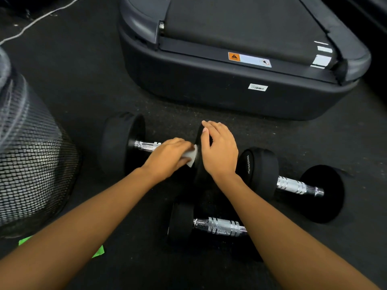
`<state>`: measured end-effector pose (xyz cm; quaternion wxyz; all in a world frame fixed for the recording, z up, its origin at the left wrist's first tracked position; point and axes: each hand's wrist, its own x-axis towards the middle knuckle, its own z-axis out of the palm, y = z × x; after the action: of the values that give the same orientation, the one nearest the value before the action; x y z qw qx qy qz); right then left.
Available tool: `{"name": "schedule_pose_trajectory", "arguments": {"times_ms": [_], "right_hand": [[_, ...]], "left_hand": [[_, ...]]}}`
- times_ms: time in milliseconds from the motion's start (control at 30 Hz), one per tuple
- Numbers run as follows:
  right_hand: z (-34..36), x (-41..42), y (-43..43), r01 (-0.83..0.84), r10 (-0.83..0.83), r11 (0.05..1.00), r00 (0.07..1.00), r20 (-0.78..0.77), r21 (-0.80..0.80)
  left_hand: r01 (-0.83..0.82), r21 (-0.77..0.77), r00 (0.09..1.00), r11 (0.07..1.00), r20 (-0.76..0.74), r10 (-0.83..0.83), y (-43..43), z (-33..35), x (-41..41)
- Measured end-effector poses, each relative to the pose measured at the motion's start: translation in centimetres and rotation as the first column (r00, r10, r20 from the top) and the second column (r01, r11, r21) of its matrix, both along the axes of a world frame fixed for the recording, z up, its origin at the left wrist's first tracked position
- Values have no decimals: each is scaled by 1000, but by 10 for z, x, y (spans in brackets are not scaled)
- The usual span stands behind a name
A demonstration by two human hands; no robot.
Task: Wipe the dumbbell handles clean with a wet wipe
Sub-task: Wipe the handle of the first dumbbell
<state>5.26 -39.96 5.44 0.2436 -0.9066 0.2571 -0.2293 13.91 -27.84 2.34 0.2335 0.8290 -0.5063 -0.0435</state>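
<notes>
Three dumbbells lie on the floor before a treadmill. The left hand, its grip pinched on the wet wipe, rubs the far dumbbell's handle; the right hand, fingers spread, steadies its weight. Letting go could let it roll. The treadmill's orange warning label and barcode sticker are illegible.
</notes>
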Motion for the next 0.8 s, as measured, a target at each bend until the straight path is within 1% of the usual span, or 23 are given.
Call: {"name": "schedule_pose_trajectory", "arguments": {"times_ms": [67, 167, 333, 467, 600, 667, 733, 800], "right_hand": [[-1, 0, 0, -2, 2, 1000, 1000, 16, -2], [-2, 0, 0, -2, 3, 1000, 999, 32, -9], [-2, 1, 2, -2, 3, 1000, 999, 40, -10], [-3, 0, 2, 9, -9, 1000, 999, 53, -2], [-2, 0, 2, 9, -8, 1000, 999, 45, -8], [-3, 0, 2, 8, -7, 1000, 999, 42, -15], [-3, 0, 2, 9, -8, 1000, 999, 43, -23], [-3, 0, 2, 8, -7, 1000, 999, 39, -17]], "left_hand": [[19, 21, 999, 1000, -39, -18, 8, 4, 8], [-4, 66, 999, 998, -53, 8, 14, 6, 15], [5, 89, 1000, 996, 30, -8, -2, 1, 3], [11, 107, 1000, 994, 3, -12, -3, 1, 5], [-94, 239, 994, 966, -35, 105, -12, 10, 13], [-142, 323, 989, 936, -3, 151, -21, 15, 13], [-161, 405, 986, 900, 32, 162, -31, 18, 12], [-146, 422, 988, 895, 9, 156, -37, 18, 10]]}}
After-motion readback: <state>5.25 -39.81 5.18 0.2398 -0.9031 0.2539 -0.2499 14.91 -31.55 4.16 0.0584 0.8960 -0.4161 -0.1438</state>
